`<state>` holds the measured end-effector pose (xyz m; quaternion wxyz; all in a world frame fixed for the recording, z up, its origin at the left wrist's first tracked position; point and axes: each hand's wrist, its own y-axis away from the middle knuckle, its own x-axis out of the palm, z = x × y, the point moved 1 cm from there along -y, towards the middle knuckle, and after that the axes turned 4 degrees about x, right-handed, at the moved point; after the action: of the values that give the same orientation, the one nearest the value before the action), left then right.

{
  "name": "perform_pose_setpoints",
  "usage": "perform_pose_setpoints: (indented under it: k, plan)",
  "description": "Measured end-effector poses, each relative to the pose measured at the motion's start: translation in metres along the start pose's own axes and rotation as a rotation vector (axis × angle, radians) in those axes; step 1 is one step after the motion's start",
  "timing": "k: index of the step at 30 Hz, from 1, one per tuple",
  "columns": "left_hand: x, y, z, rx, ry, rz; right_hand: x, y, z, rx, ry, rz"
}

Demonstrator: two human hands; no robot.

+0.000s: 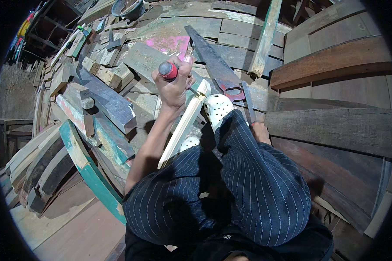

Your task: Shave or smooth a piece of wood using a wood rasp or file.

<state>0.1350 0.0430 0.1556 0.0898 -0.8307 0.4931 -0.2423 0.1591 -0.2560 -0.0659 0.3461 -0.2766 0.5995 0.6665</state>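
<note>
Left hand just left of pale wood strip's upper end, fingers wrapped round red-handled tool. Strip slants alongside white clogs. Right hand right of strip, partly hidden by trouser leg, fingers holding flat metal tool. Handsaw lies beyond strip's upper end.

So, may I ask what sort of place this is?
It looks like a small woodworking area, perhaps an informal workshop: a handsaw lies beyond the shoes, wood offcuts are heaped at the left, and the left hand grips a red-handled tool.
</note>
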Motion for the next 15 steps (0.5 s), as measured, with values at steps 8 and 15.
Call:
perform_pose_setpoints:
  k: [8, 15]
  plan:
    - [0.000, 0.000, 0.003, 0.008, -0.005, 0.022, 0.025, -0.009, -0.015, -0.068, -0.336, -0.143]
    - [0.005, -0.001, 0.000, -0.060, 0.122, -0.061, -0.023, 0.021, 0.003, -0.079, -0.695, -0.347]
